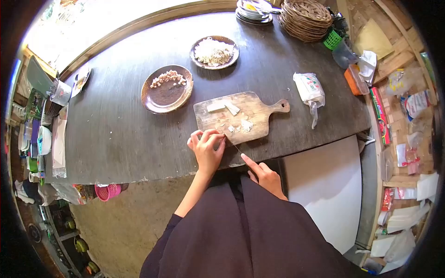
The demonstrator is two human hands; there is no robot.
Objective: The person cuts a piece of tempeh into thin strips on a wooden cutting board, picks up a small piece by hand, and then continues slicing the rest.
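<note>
A wooden cutting board (252, 109) lies near the table's front edge, its handle pointing right. White sticks (224, 107) rest on its upper part, with small chopped white pieces (245, 125) below them. My right hand (265, 177) is wrapped round a knife (235, 145), index finger stretched along it; the thin blade slants up-left to the board's lower edge. By the blade's tip, at the board's lower left corner, my left hand (206, 149) has its fingers curled and closed. Whatever they pinch is hidden.
On the dark table (116, 139), a brown plate (167, 99) holds chopped pinkish pieces. Another plate (234, 58) carries a pale shredded heap. A plastic packet (309, 89) lies right of the board. Woven plates (306, 21) and stacked dishes (252, 17) stand at the back.
</note>
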